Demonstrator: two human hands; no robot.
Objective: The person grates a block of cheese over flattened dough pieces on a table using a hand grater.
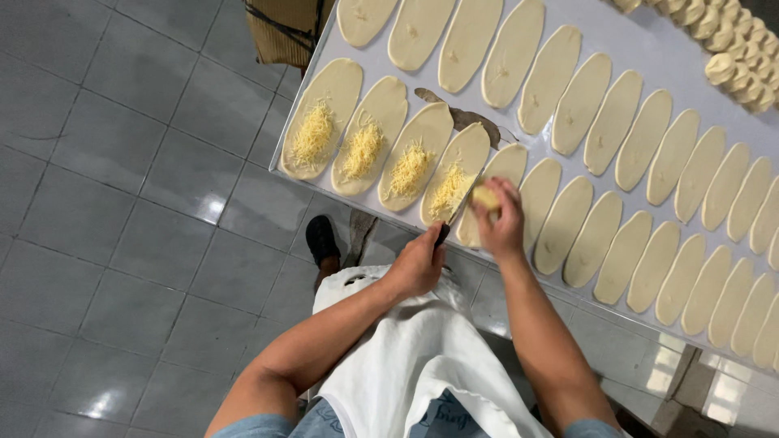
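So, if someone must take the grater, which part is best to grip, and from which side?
Probably the dark handle end, where the left hand already holds the grater, coming from the table's near edge. The flat blade slants up over the dough ovals, under the cheese block in the right hand.

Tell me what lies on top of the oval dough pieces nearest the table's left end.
Four dough ovals each carry a strip of grated cheese. Above the fifth oval, the right hand holds a cheese block against a grater; anything beneath them is covered.
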